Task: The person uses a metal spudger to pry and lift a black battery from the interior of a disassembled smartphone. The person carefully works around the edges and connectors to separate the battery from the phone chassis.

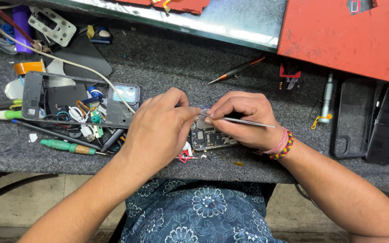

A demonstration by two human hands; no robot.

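My left hand [160, 128] rests on the grey mat, its fingers pinching the top edge of a small circuit board [208, 137] and covering most of it. My right hand [244, 119], with beaded and thread bracelets at the wrist, grips metal tweezers [248, 122] whose tips meet my left fingertips above the board. Only the board's lower right part shows between the two hands. Small red and white scraps [185, 155] lie just below it.
An open phone frame [34, 92] with loose parts lies at left, amid green-handled screwdrivers [66, 146] and a white cable [68, 63]. A black-orange screwdriver [237, 70] lies behind my hands. At right are a silver tool [326, 96], two black phone cases [370, 119] and a red board [338, 36].
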